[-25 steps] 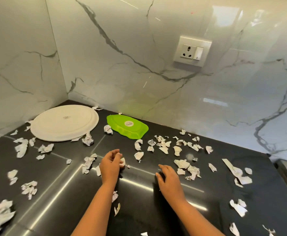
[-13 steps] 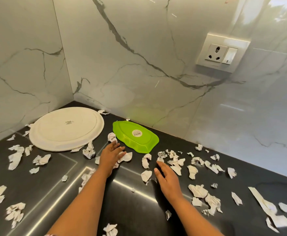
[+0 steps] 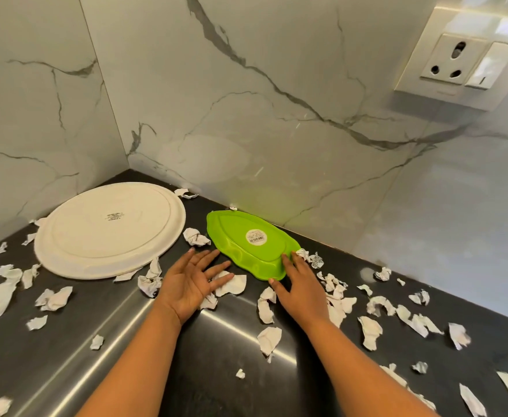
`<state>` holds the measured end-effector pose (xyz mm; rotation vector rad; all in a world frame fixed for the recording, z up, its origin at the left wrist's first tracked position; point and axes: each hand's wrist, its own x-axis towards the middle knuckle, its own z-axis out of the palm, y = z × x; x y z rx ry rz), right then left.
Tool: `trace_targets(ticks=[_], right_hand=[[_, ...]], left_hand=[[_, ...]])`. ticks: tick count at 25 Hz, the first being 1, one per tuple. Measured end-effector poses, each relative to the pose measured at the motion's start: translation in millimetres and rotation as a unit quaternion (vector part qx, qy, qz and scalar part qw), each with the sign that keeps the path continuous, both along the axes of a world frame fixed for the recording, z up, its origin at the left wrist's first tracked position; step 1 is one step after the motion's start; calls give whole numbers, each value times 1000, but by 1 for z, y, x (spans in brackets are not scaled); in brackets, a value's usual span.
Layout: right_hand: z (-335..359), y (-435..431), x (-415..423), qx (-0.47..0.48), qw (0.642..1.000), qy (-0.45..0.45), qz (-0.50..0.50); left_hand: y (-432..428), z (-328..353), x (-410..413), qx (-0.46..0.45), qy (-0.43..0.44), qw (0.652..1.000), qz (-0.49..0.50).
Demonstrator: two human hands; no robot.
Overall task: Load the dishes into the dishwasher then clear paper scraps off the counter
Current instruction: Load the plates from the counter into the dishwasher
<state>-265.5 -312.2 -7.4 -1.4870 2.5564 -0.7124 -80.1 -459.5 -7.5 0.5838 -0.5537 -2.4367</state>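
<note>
A green leaf-shaped dish lies upside down on the black counter near the back wall, a round sticker on its base. Left of it a large white plate lies face down in the corner. My left hand is spread flat, fingers straight, just left of the green dish, partly over a paper scrap. The fingers of my right hand are straight and touch the dish's near right edge. Several crumpled paper scraps are strewn over the counter.
Marble walls meet in a corner behind the plate. A wall socket sits high on the right. A shiny steel strip runs diagonally across the counter under my arms. Scraps lie thickest at the right and left sides.
Both hands have moved forward to the green dish; the left went from beside a scrap to spread flat near the dish, and the right now touches its edge. The view moved closer.
</note>
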Motion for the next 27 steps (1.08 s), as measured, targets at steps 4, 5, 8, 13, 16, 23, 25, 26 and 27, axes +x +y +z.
trace_targets(ticks=[4,5,8,13,16,23,25,26,27], right_hand=[[-1,1,1,-4,1000,14,-9],[-2,-1,-1,-13,1000,14,-11],[-6,-1,-2,-54,998,1,-15],[-1,8,2,-148,986,-64,-28],[1,17,10,-161,985,-57,-18],[-2,84,34,-214,976,-43,-19],[-2,112,48,-226,971,-55,-45],[-2,125,56,-233,968,-69,-62],[-3,137,62,-242,964,-80,-75]], left_hand=[[0,1,-3,19,12,1000,-1],[-1,3,-6,30,17,999,-1],[7,8,-22,33,9,999,11],[19,11,-41,-9,-13,998,68],[24,14,-38,-41,-28,989,141],[43,12,-20,-88,-33,981,172],[53,14,-12,-131,-47,980,145],[59,12,-10,-151,-58,977,138],[66,10,-8,-155,-60,975,145]])
